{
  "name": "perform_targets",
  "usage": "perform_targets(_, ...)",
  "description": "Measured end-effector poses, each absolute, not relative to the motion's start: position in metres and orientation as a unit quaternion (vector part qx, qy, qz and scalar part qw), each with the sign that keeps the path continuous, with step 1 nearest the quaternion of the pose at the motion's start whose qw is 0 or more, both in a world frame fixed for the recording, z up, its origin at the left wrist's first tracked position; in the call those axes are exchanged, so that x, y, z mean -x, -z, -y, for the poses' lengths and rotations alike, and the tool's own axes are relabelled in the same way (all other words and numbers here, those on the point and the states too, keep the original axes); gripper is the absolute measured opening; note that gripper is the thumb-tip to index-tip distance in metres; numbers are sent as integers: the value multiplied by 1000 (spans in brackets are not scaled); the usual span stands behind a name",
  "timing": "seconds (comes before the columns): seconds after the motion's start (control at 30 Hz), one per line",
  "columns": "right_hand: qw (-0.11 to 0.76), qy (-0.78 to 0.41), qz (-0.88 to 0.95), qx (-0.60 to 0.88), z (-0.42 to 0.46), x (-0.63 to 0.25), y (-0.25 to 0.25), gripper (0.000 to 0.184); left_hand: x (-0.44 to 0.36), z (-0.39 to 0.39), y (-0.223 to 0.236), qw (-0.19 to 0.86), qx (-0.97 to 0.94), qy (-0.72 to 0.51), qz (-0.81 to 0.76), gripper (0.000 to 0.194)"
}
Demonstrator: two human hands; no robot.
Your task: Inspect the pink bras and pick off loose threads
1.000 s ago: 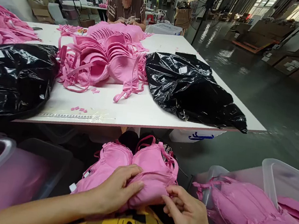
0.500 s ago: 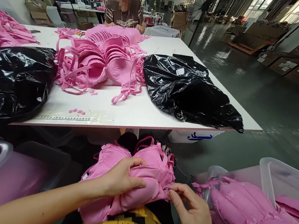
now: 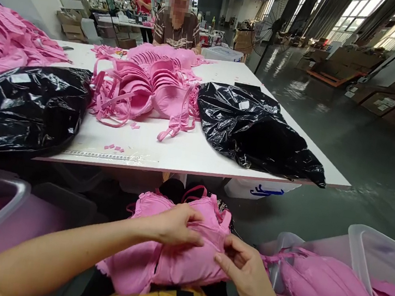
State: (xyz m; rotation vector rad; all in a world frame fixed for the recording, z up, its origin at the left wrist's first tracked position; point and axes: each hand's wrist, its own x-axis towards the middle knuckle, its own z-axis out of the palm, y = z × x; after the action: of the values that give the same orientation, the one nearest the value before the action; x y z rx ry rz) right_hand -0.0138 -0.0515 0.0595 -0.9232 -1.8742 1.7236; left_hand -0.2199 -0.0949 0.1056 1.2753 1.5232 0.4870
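Pink bras point(image 3: 188, 267) lie in my lap, with padded cups and thin straps toward the table. My left hand point(image 3: 181, 226) reaches across the middle of the upper bra, its thumb and fingers closing on a fold of fabric at the cup. At the right side of the same bra, my right hand point(image 3: 242, 264) grips the edge between thumb and fingers. The fingertips of both hands are partly hidden in the cloth.
Ahead stands a white table point(image 3: 145, 153) with stacked pink bras point(image 3: 135, 92) between two black plastic bags point(image 3: 23, 106) point(image 3: 252, 126). Clear bins point(image 3: 10, 195) point(image 3: 364, 240) with pink bras flank me. A person point(image 3: 176, 22) sits across the table.
My right hand has moved slightly left and closer to my left hand along the bra. The bra lies turned flatter, its lower edge spread wider. The view has shifted a little.
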Motion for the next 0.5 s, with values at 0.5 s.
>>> perform_targets(0.5,261,-617,652,355,51,29,-72,31,206,92,-118,494,-558,-120,-656,16)
